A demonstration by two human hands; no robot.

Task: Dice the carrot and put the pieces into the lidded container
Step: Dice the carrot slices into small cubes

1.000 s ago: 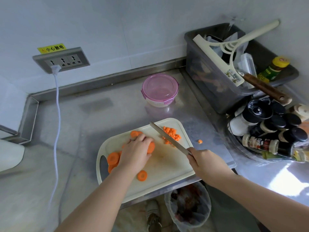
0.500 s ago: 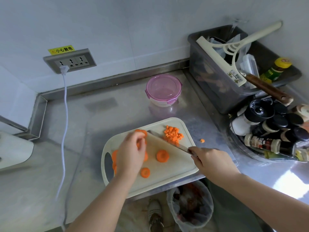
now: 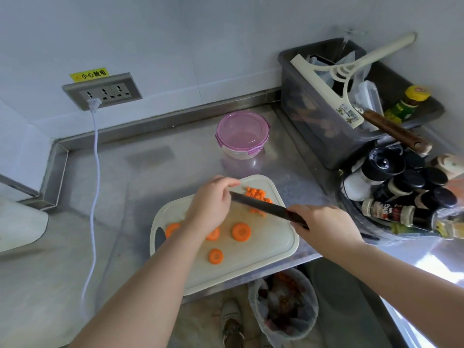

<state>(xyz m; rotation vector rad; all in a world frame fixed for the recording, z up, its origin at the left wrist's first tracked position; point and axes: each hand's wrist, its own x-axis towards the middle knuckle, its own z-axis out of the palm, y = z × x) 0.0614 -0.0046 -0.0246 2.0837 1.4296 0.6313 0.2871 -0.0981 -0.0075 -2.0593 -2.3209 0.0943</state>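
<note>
A cream cutting board (image 3: 281,249) lies at the counter's front edge. On it are several round carrot slices, one at its middle (image 3: 241,231) and one nearer me (image 3: 216,256), and a pile of diced carrot (image 3: 256,193) at its far right corner. My right hand (image 3: 324,222) grips the handle of a dark knife (image 3: 261,205), whose blade slants across the board just in front of the pile. My left hand (image 3: 213,204) hovers over the board's far left part with fingers curled down beside the blade tip; what lies under them is hidden. The pink-lidded round container (image 3: 242,133) stands closed behind the board.
A grey bin (image 3: 313,126) with a squeegee and a bottle fills the back right corner. Spice bottles (image 3: 401,197) crowd the right. A white cord (image 3: 94,172) hangs from the wall socket. A lined waste bin (image 3: 283,305) stands below the counter edge. A white appliance (image 3: 20,224) sits far left.
My left hand let go of the stacked slices, which now lie spread on the board, and moved up toward the blade tip. The knife swung slightly nearer me, away from the diced pile.
</note>
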